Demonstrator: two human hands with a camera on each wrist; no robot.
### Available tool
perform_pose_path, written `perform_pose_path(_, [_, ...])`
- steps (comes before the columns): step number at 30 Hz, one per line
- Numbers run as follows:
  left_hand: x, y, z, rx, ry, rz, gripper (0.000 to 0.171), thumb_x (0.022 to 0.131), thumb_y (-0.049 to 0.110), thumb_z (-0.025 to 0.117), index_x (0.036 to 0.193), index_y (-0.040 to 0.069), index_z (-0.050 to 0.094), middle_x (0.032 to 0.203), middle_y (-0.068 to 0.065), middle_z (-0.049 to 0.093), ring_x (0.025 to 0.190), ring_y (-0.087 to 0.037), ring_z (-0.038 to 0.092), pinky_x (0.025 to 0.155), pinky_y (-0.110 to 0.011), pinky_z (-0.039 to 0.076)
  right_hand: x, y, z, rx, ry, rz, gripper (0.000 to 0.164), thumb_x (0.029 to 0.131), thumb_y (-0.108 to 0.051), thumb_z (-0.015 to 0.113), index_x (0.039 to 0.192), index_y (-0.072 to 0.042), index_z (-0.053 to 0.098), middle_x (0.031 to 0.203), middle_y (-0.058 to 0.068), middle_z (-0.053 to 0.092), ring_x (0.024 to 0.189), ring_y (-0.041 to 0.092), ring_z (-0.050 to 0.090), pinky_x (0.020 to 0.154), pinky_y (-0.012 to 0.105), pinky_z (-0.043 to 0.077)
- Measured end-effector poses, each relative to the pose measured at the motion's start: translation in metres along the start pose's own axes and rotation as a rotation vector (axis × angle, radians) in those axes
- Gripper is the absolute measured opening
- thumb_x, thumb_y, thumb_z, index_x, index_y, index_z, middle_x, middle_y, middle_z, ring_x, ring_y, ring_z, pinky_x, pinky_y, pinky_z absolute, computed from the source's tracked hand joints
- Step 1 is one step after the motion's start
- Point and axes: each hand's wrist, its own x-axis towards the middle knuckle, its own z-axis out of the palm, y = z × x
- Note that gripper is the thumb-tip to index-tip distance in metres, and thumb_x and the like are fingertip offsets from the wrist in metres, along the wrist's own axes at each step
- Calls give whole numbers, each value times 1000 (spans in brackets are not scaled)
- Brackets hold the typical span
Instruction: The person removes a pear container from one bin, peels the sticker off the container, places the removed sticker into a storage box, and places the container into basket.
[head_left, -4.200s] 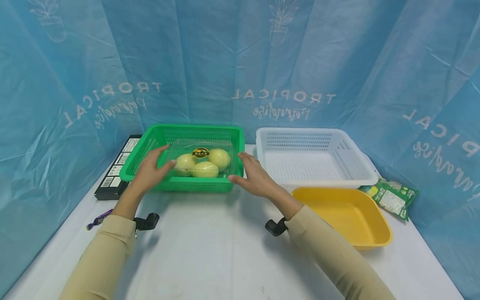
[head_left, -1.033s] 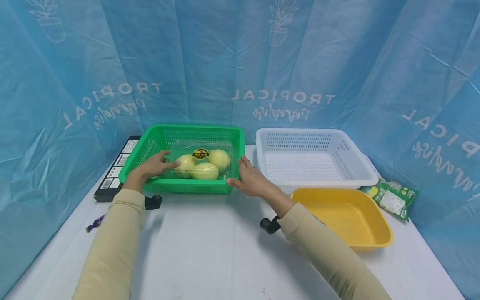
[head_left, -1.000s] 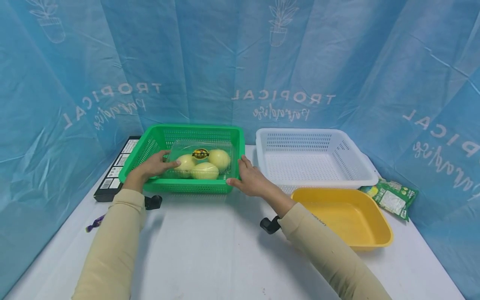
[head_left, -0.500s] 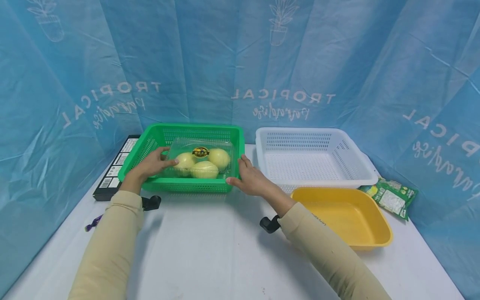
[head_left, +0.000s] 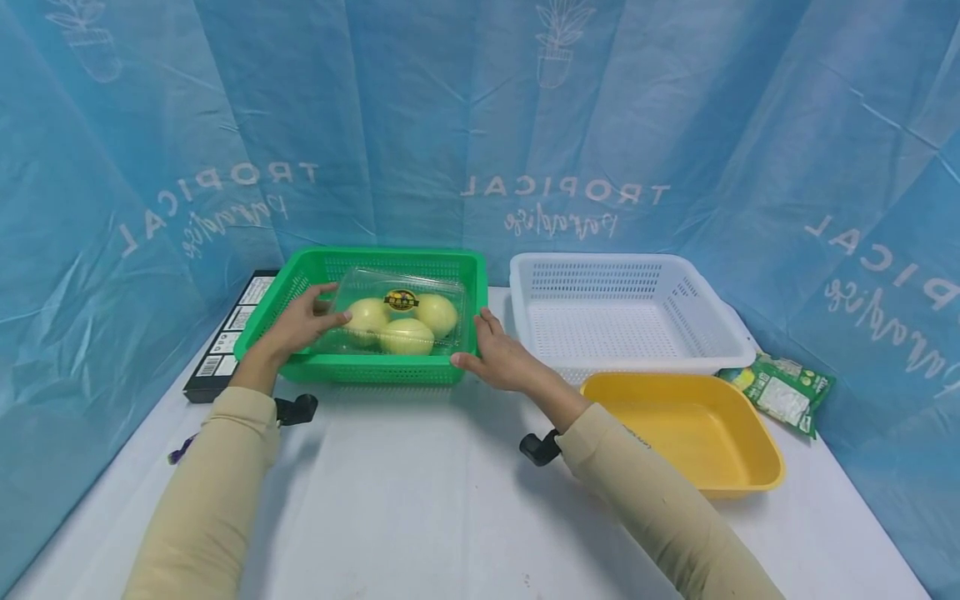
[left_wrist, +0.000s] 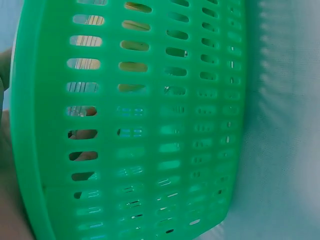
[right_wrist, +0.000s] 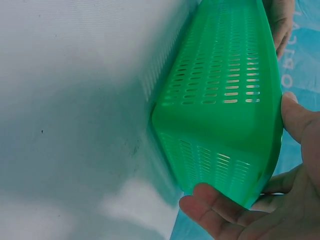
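Observation:
A clear plastic fruit box (head_left: 450,287) with a black-and-gold label (head_left: 401,300) sits tilted in the green basket (head_left: 375,367), its left end raised. Inside it are three pale yellow-green round fruits (head_left: 437,315). My left hand (head_left: 300,321) reaches over the basket's front left and grips the box's left end, thumb in front and fingers behind. At the basket's front right corner my right hand (head_left: 502,354) rests with its thumb at the front rim and its straight fingers along the outside of the right wall. The left wrist view is mostly filled by the basket's perforated wall (left_wrist: 110,145).
A white basket (head_left: 637,364) stands to the right, with a yellow basin (head_left: 690,433) in front. A green snack packet (head_left: 787,392) lies at the far right. A black-and-white box (head_left: 225,342) lies left of the green basket, near a purple wrapper (head_left: 180,450). A blue curtain (head_left: 420,125) hangs behind.
My left hand, first hovering, has come down to the fruit box, then moved slightly up and left as the box tilted. My right hand has settled against the basket's corner and stays there.

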Motion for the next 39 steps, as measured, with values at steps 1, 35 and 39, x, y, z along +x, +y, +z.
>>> perform_pose_path(1, [0, 0, 0, -6, 0, 5, 80, 95, 38, 54, 153, 19, 3, 153, -29, 15, 140, -46, 18, 104, -64, 30, 0, 0, 0, 6, 1, -2, 85, 95, -51, 45, 151, -4, 2, 160, 10, -10, 145, 30, 19, 115, 45, 26])
perform_pose_path(35, [-3, 17, 12, -271, 64, 47, 73, 93, 37, 57, 151, 35, 12, 159, -11, -4, 144, -44, 11, 101, -68, 29, 4, 12, 13, 229, 100, -54, 82, 95, -41, 53, 151, -6, 5, 160, 10, -7, 145, 31, 18, 115, 47, 26])
perform_pose_path(39, [-4, 18, 14, -264, 83, 50, 75, 91, 42, 58, 150, 35, 13, 159, -11, -3, 142, -45, 14, 98, -65, 34, 5, 12, 13, 236, 104, -60, 82, 94, -40, 53, 151, -6, 5, 160, 10, -6, 145, 31, 18, 115, 47, 26])
